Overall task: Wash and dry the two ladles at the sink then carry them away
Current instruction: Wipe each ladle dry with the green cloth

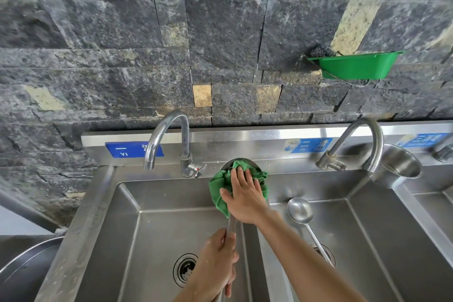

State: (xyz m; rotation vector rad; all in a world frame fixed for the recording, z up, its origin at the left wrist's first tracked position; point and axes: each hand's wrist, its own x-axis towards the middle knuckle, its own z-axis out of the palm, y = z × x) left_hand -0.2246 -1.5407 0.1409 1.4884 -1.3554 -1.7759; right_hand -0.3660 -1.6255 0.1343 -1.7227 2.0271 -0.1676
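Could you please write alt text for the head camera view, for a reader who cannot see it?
Over a steel sink, the left hand grips a large ladle by its handle while the right hand presses a green cloth into its bowl. A second ladle lies in the basin to the right.

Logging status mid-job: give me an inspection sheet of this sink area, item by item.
Surface: stainless sink, no water seen running.
Job's things: held ladle above the basin divider, green cloth bunched in its bowl; second ladle lying in the next basin to the right.
Clutter: steel cup by the right tap.
Hands: left hand grips the held ladle's handle; right hand presses the green cloth, fingers straight.
Cables: nothing seen.
Surroundings: stone wall; green basket holding a scourer.
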